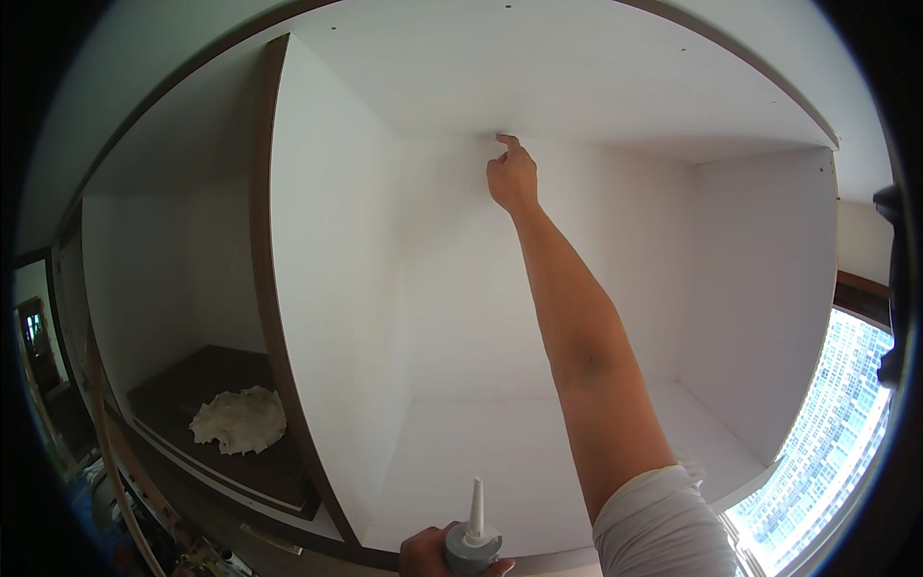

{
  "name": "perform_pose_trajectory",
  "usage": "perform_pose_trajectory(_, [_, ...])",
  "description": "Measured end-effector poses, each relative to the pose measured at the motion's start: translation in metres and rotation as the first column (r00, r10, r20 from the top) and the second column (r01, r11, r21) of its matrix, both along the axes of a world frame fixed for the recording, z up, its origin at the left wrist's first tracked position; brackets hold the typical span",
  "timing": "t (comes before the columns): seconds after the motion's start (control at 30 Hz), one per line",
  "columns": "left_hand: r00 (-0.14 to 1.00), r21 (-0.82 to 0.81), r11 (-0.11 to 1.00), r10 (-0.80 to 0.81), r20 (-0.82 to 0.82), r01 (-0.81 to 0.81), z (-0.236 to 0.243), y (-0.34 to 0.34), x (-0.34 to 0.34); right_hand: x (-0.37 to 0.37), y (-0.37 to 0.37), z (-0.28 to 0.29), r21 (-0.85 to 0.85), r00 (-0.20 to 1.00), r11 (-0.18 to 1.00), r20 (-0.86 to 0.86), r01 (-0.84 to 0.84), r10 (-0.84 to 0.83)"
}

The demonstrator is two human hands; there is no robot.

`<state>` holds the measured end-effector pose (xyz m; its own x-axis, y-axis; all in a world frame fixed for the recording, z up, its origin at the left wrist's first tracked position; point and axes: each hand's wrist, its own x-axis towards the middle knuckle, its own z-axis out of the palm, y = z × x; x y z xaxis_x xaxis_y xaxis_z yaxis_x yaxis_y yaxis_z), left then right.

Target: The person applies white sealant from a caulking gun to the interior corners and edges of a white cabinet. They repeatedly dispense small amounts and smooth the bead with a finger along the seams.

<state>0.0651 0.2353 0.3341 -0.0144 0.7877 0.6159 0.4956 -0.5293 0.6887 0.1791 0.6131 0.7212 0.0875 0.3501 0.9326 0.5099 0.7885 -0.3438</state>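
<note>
My right hand (513,178) is raised to the back of a white cabinet (481,317), its arm stretched out from the lower right. The index finger reaches out and touches the seam where the top panel (577,67) meets the back panel, or comes very close to it; the other fingers are curled. Nothing shows in that hand. Down at the lower edge, my left hand (425,552) is wrapped round a grey sealant cartridge (471,552) with a pale tapered nozzle (477,505) pointing up. The lower part of the cartridge is out of the picture.
Left of the white divider (327,269) with its brown front edge is a darker compartment, where a crumpled whitish cloth or paper (240,421) lies on a dark board (183,385). A window (817,433) is at the right. Cluttered items stand low at the left.
</note>
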Motion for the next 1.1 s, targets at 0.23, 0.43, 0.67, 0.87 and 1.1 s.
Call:
perform_pose_trajectory(0.23, [1.000,0.058,0.998,-0.001,0.025,0.000,0.007,0.000,0.004,-0.018,-0.012,0.001,-0.034,0.993,0.994,-0.056,0.107,-0.109])
perform_pose_trajectory(0.43, [1.000,0.046,0.999,0.002,0.009,-0.003,0.008,-0.002,0.003,-0.039,-0.018,0.012,-0.087,0.992,0.996,-0.129,-0.004,-0.007])
perform_pose_trajectory(0.67, [0.999,0.056,0.998,0.037,-0.021,-0.036,-0.005,0.004,0.003,-0.065,-0.021,0.023,-0.187,0.990,0.980,-0.137,-0.062,0.036])
perform_pose_trajectory(0.87, [0.997,0.074,0.996,0.048,-0.066,-0.043,-0.011,0.005,0.000,-0.077,-0.017,0.019,-0.109,0.982,0.990,-0.177,-0.085,0.065])
perform_pose_trajectory(1.1, [0.999,0.056,0.998,0.042,-0.025,-0.041,-0.022,0.012,0.001,-0.083,-0.026,0.016,-0.178,0.991,0.980,-0.114,-0.084,0.065])
